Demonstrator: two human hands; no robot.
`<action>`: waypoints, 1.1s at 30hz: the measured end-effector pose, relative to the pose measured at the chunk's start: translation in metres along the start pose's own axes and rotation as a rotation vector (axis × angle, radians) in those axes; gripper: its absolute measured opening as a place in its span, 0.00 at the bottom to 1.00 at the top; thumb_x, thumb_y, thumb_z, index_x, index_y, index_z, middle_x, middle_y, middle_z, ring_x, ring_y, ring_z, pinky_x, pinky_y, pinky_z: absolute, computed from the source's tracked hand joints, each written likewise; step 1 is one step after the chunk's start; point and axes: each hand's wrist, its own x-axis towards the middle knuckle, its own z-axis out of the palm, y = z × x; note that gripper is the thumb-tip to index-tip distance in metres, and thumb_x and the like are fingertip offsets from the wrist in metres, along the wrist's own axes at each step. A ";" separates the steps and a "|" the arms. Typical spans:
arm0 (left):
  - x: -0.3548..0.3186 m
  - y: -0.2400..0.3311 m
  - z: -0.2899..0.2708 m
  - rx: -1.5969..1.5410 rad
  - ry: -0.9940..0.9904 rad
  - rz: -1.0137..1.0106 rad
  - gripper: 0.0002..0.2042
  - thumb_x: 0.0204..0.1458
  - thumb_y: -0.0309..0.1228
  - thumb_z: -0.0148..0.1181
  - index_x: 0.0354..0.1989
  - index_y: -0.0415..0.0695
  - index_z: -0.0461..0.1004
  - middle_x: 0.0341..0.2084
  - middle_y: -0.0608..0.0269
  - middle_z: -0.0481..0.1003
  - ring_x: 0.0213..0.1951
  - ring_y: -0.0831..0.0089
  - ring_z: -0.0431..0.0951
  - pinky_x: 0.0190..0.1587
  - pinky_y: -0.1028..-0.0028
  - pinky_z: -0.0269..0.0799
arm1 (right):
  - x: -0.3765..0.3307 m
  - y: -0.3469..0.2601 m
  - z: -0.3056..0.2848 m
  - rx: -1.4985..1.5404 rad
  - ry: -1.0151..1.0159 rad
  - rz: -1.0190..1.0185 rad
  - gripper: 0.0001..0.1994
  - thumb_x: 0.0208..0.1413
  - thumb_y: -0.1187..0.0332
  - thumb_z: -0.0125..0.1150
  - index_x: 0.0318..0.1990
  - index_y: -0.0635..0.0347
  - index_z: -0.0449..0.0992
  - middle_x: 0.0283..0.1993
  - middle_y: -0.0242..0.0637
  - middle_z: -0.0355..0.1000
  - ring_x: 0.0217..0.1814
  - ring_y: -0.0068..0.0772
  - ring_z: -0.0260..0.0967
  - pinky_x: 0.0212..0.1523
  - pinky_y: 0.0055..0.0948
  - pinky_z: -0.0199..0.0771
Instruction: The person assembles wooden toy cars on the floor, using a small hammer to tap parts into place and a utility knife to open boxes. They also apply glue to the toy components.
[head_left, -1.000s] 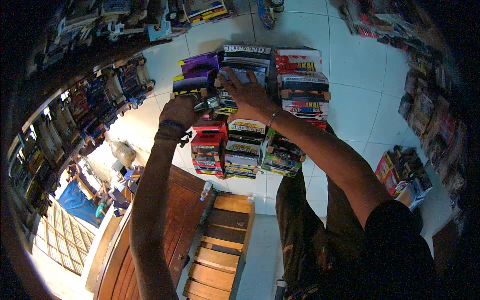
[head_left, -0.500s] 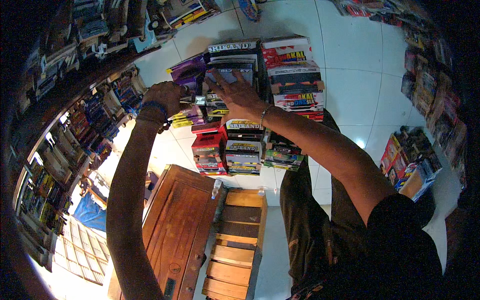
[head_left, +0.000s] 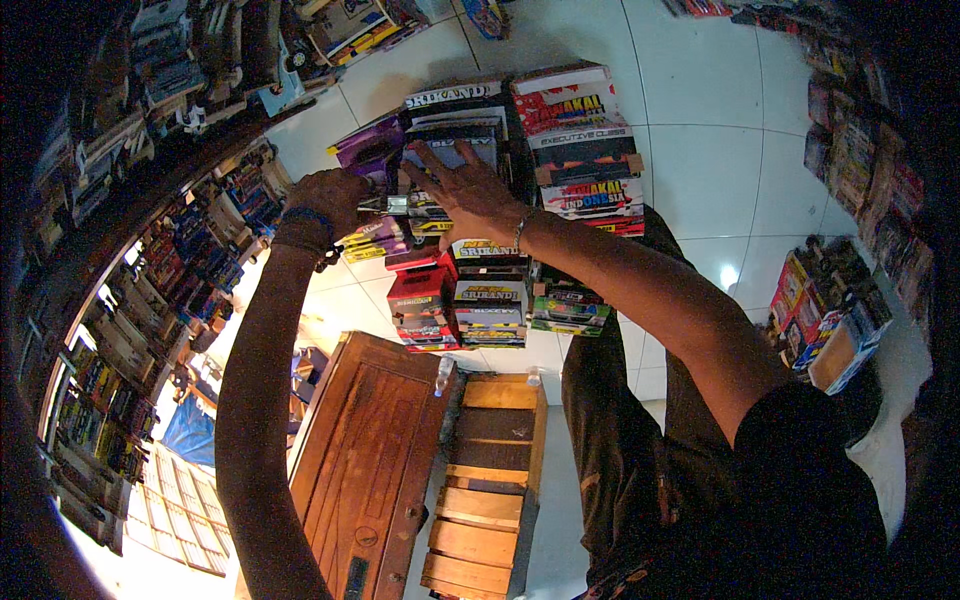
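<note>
My left hand is closed around a small tool with a shiny metal end; its kind is hidden by my fingers. The metal end points right, against the side of a dark printed box-shaped piece. My right hand lies over that piece with fingers spread, the fingertips on its upper face. Purple and yellow printed pieces lie beside my left hand. Just to the right stands a row of red, white and black printed pieces. Nearer to me are red boxy pieces and white-and-black ones.
White floor tiles lie around the pieces. Toward me stand a brown wooden cabinet and a slatted wooden bench. Crowded shelves line the left. More printed pieces sit at the right, near my knees.
The view has shifted slightly. Both hands keep nearly the same place on the dark printed piece, and the metal end stays against its side.
</note>
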 end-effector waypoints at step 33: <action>-0.018 0.011 0.038 -0.329 0.189 -0.132 0.28 0.52 0.62 0.61 0.48 0.50 0.82 0.41 0.47 0.82 0.44 0.49 0.83 0.50 0.54 0.79 | 0.005 0.001 0.003 -0.079 0.015 0.021 0.65 0.29 0.33 0.77 0.76 0.50 0.51 0.78 0.55 0.48 0.73 0.65 0.55 0.71 0.60 0.55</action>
